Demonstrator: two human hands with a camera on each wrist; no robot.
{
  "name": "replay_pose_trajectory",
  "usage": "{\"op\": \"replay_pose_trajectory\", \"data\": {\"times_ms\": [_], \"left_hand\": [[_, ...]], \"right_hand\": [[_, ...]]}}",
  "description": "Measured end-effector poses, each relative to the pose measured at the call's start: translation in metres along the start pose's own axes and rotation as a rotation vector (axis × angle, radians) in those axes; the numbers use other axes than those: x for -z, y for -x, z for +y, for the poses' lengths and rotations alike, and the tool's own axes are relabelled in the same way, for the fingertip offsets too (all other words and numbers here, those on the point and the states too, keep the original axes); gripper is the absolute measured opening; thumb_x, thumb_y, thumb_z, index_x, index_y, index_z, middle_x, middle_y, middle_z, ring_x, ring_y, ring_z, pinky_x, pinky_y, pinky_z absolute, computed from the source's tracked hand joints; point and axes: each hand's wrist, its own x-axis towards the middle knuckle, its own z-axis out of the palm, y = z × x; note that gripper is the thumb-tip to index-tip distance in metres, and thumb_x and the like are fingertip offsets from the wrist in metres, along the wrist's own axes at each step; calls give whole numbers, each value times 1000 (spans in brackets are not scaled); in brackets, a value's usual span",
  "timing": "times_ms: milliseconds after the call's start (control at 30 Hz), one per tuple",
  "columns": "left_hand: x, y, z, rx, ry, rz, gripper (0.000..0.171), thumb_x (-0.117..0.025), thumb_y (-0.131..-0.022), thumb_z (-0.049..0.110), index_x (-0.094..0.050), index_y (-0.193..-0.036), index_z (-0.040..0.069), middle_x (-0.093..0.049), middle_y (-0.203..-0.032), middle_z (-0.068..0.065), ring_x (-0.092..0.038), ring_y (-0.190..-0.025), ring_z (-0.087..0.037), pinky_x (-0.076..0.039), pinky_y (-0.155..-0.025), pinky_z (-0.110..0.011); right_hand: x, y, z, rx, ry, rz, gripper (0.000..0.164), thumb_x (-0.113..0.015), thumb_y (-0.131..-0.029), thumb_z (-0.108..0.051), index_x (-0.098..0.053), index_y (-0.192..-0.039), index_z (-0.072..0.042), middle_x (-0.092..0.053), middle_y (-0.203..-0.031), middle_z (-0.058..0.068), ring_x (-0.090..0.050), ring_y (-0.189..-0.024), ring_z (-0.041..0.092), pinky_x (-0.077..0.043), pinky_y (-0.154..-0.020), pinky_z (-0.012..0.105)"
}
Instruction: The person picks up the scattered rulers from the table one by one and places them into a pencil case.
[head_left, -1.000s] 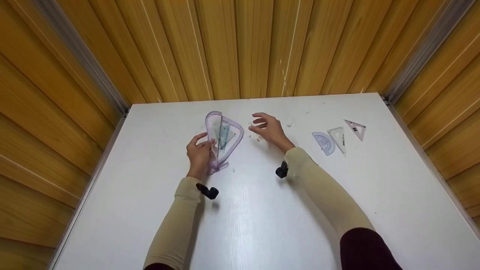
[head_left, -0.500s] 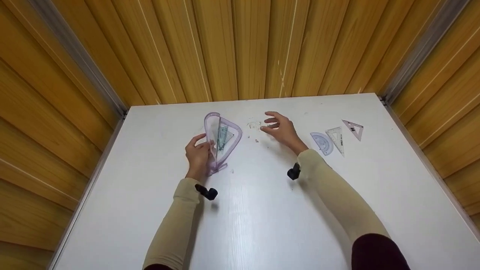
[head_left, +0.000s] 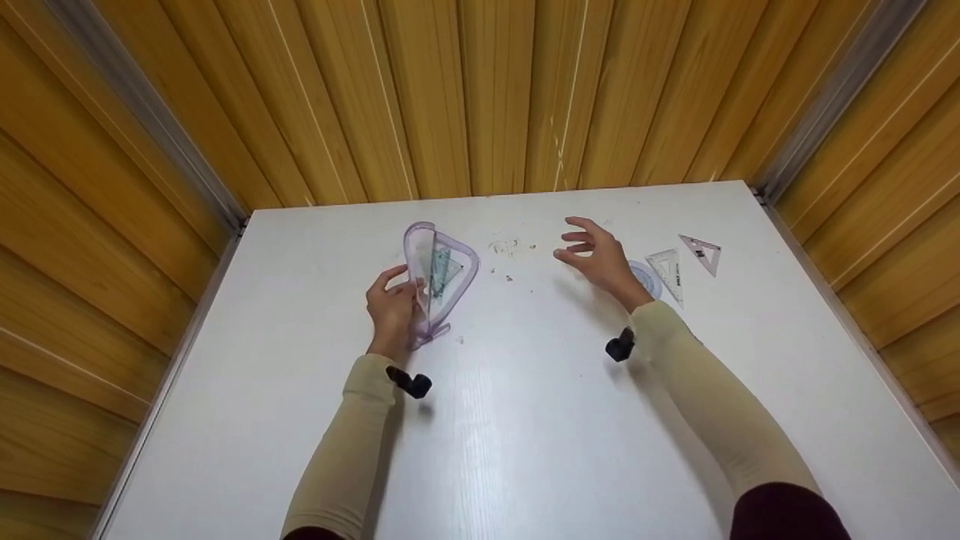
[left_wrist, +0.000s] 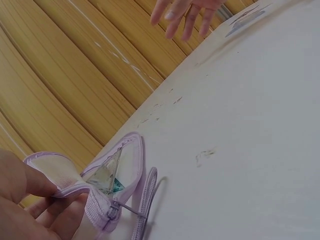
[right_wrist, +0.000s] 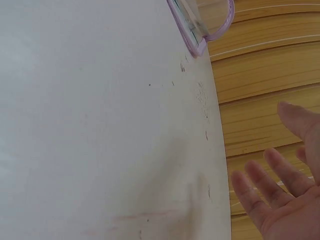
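My left hand (head_left: 391,311) pinches the raised flap of a clear zip pouch (head_left: 466,283) with lilac trim. In the left wrist view, thumb and fingers grip the flap's edge, and the pouch mouth gapes. Inside lie clear and teal-tinted set squares (left_wrist: 105,179), partly overlapping. Its zip end (left_wrist: 145,205) hangs loose at the near end. My right hand (head_left: 604,262) hovers over the table holding nothing, fingers spread and slightly bent. Just beyond its wrist is a bluish protractor (head_left: 651,280), partly hidden by the hand. A clear set square (head_left: 676,279) lies beside the protractor.
A pinkish set square (head_left: 700,252) lies farther right on the white table (head_left: 510,420). Small scuffs and specks (head_left: 506,246) mark the tabletop between the hands. Wood-look panels (head_left: 495,97) rise behind the back edge and at both sides.
My right hand has moved right, away from the pouch, and now covers part of the protractor. My left hand keeps its grip on the pouch flap in the same place.
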Motion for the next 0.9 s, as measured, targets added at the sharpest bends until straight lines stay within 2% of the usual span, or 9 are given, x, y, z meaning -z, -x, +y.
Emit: {"op": "replay_pose_trajectory", "data": {"times_ms": [300,700,900], "left_hand": [[3,-1,-1,9,9,10,36,-65,-99,3,-65,-134,11,-76,-109,-14,-72,-97,-25,-56,-72,-27],[3,0,1,1,33,6,35,-64,-99,1,-65,-133,8,-75,-110,-18,-72,-97,-27,-55,-69,-26],[0,0,2,-3,16,10,37,-66,-97,2,-65,-134,8,-76,-109,-17,-72,-96,-26,-55,-71,-27]], "right_hand": [[24,16,15,-31,36,15,73,-78,-93,-31,-42,-156,-22,-63,-141,10,-63,-121,30,-49,-103,48],[56,31,30,-168,61,49,79,-77,-92,-39,-36,-159,-28,-57,-148,7,-57,-125,30,-47,-104,50],[71,40,42,-171,84,78,80,-77,-93,-38,-35,-160,-25,-58,-147,11,-57,-124,32,-44,-107,50]]}}
